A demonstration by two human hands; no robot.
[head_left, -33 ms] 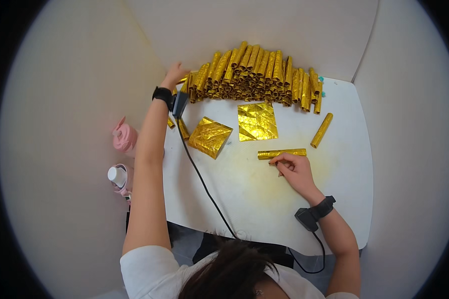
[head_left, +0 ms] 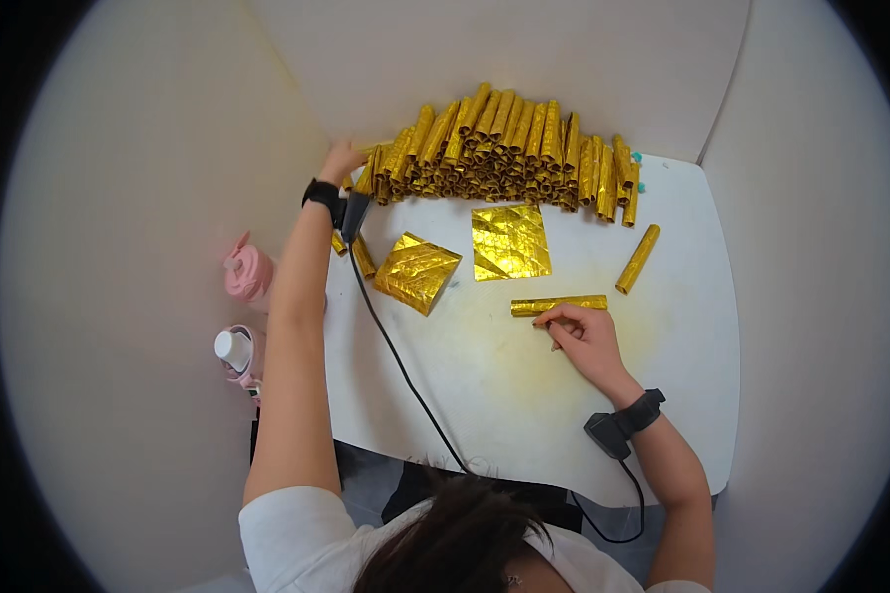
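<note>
At the left end of a big pile of gold foil rolls (head_left: pixel 509 124), my left hand (head_left: pixel 344 160) reaches out; its fingers are blurred, and whether they hold a roll cannot be made out. My right hand (head_left: pixel 585 338) rests on the white table with its fingers curled inward. Its knuckles touch or nearly touch a single gold roll (head_left: pixel 559 303) lying sideways, and anything inside the curled fingers is hidden. Flat to the left of that roll are a square gold foil sheet (head_left: pixel 510 242) and a second, tilted foil sheet (head_left: pixel 417 274).
Another gold roll (head_left: pixel 638 259) lies slantwise on the right of the table (head_left: pixel 445 376). Several rolls sit partly under my left wrist. Two pink bottles (head_left: pixel 248 272) stand beyond the left edge. Pale walls enclose the table, and black cables run from both wrist straps.
My left hand has shifted slightly left and nearer to me, its fingers now pointing more toward the pile. My right hand stays where it was.
</note>
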